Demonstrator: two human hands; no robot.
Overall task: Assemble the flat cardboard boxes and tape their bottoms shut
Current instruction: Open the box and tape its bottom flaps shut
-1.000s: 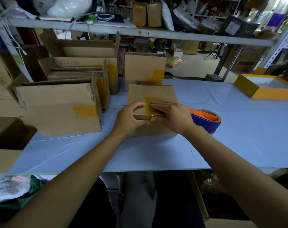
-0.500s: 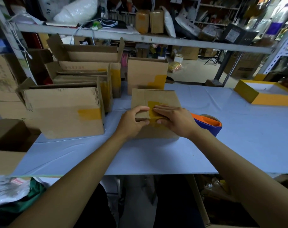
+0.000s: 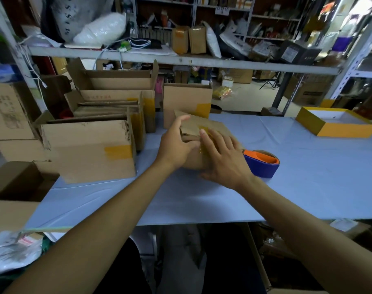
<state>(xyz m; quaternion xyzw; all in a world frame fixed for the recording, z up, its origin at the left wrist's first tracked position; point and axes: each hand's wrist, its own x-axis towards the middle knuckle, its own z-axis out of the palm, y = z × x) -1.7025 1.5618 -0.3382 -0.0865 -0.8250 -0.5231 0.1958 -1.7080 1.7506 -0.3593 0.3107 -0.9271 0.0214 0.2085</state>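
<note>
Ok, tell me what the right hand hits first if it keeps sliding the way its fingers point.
The right hand points up-left along the small cardboard box; first it would likely meet the left hand gripping that box, though depth is unclear.

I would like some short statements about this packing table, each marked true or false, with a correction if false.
1. Both hands touch the small box. True.
2. The tape roll is in the right hand. False: it lies on the table, beside that hand.
3. Yellow tape is on the small box. True.
4. The yellow tray stands near the left hand. False: it stands far right.
</note>
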